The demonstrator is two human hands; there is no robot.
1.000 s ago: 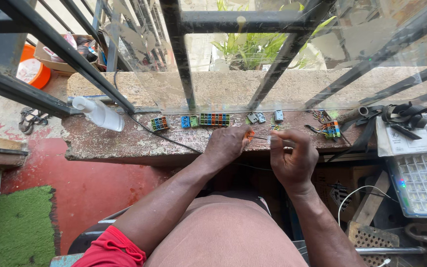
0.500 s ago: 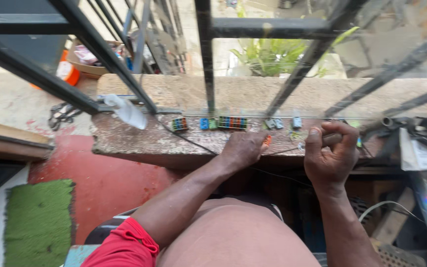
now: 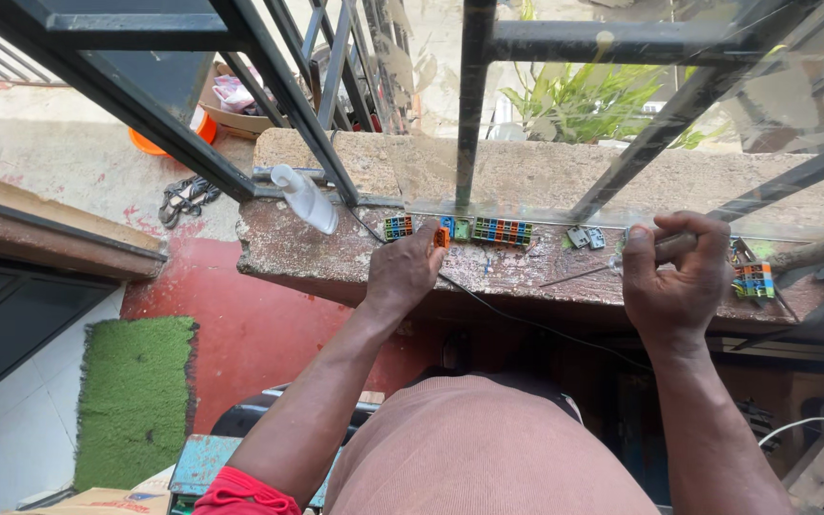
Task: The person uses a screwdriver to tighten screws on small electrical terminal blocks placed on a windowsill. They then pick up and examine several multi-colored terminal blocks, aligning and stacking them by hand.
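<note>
My left hand (image 3: 402, 269) rests on the worn stone ledge (image 3: 298, 250) and pinches a small orange connector (image 3: 442, 237), just beside a multicoloured connector block (image 3: 398, 227). My right hand (image 3: 674, 278) is closed around a screwdriver handle (image 3: 671, 246); its thin shaft (image 3: 574, 275) points left over the ledge. Between the hands lie a long row of coloured connectors (image 3: 501, 231), a small blue and green pair (image 3: 455, 228) and two grey connectors (image 3: 587, 237).
A white plastic bottle (image 3: 304, 198) lies on the ledge's left end. Another coloured connector cluster (image 3: 753, 280) sits at the right. Black metal window bars (image 3: 474, 95) rise behind the ledge. A thin black wire (image 3: 526, 322) hangs off the front edge. A green mat (image 3: 135, 396) covers the floor at left.
My left hand has moved left along the ledge with the orange connector, away from the screwdriver tip and up to the left connector block. My right hand stays closed on the screwdriver. The view has shifted left.
</note>
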